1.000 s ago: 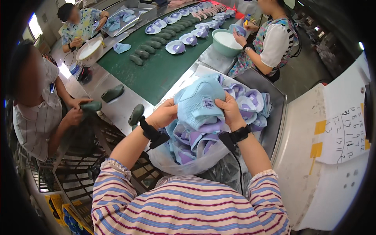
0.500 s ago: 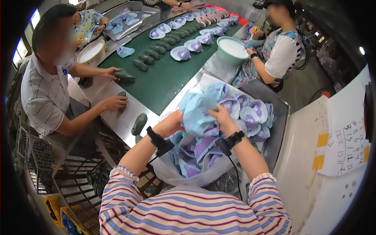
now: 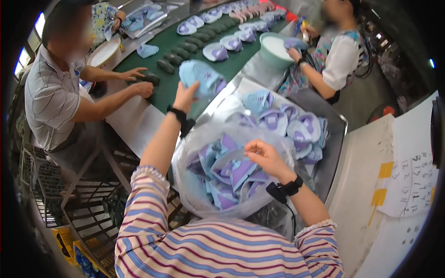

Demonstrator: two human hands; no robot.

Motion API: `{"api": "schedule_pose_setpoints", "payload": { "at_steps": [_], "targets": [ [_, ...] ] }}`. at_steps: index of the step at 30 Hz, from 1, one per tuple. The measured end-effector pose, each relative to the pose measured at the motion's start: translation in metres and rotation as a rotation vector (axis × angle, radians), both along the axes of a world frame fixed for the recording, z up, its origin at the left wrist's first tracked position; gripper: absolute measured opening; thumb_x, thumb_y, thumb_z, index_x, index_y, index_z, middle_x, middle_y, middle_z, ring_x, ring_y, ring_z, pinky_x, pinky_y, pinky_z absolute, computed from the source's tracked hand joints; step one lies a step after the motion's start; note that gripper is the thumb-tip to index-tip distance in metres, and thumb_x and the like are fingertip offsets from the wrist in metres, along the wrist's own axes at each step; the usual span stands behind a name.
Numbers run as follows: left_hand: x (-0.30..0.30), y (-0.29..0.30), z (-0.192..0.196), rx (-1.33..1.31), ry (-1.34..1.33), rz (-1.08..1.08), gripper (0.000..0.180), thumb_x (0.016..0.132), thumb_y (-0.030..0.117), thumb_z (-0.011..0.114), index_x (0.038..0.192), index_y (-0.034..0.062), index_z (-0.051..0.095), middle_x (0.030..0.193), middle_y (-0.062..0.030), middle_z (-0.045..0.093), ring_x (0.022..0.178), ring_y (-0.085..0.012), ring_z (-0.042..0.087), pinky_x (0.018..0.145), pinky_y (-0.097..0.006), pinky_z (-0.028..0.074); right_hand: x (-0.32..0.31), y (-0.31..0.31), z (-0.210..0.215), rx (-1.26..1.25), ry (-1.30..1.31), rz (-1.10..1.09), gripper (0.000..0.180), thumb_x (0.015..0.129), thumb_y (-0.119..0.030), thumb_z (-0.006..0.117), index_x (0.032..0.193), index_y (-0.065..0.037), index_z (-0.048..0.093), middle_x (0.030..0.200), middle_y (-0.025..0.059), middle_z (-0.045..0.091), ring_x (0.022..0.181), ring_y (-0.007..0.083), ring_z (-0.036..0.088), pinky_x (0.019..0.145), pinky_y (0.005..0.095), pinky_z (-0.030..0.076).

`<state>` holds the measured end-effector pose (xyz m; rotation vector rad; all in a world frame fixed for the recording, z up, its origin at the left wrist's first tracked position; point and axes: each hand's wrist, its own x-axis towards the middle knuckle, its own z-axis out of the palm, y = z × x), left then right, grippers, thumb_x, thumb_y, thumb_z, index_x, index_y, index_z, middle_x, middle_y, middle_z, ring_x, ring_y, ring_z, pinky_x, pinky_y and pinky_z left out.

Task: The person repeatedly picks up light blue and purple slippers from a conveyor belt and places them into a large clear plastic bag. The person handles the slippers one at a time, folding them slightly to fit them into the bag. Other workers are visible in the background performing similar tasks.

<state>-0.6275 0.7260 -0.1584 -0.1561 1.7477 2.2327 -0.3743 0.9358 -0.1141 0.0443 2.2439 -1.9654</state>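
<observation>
My left hand (image 3: 186, 96) is closed on a light blue shoe upper (image 3: 198, 75) with purple at its edge, held up over the near part of the green belt (image 3: 208, 103). My right hand (image 3: 265, 160) hovers above a clear plastic bag (image 3: 187, 197), its fingers curled together with nothing seen in them. Several blue and purple shoe uppers (image 3: 227, 197) fill the bag. Behind it, a pile of more uppers (image 3: 301, 132) lies in a metal tray (image 3: 334, 139). Dark green shoe lasts (image 3: 187, 47) stand in a row on the belt, between rows of uppers (image 3: 215, 52).
A co-worker at the left has both hands by a dark last (image 3: 150, 78). On the right, another person holds an upper (image 3: 296, 44) near a pale green basin (image 3: 273, 58). A white basin (image 3: 105, 53) stands at the far left. Dark metal racks (image 3: 88, 199) are below left.
My left hand has carried the upper forward and left, over the belt. My right hand has let go of it and come back over the bag. The left co-worker's hands have come together.
</observation>
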Motion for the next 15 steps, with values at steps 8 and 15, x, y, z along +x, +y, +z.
{"api": "schedule_pose_setpoints", "payload": {
  "at_steps": [8,15],
  "targets": [
    [0.077,0.022,0.045,-0.259,0.349,-0.968,0.057,0.079,0.032,0.064,0.122,0.0001,0.045,0.116,-0.0126,0.053,0.105,-0.0222,0.051,0.088,-0.031,0.041,0.048,0.047,-0.035,0.659,0.148,0.135,0.027,0.074,-0.010,0.060,0.100,-0.003,0.056,0.098,0.0093,0.056,0.089,0.0231,0.056,0.073,0.0300,0.045],
    [0.173,-0.021,-0.008,-1.170,0.847,-1.141,0.065,0.067,0.037,0.070,0.118,0.0029,0.049,0.123,-0.0156,0.046,0.118,-0.0332,0.039,0.092,-0.041,0.040,0.042,0.013,-0.017,0.820,0.273,0.209,0.047,0.067,-0.015,0.067,0.110,-0.007,0.052,0.111,0.0122,0.051,0.110,0.0310,0.044,0.087,0.0381,0.040]
  ]
}}
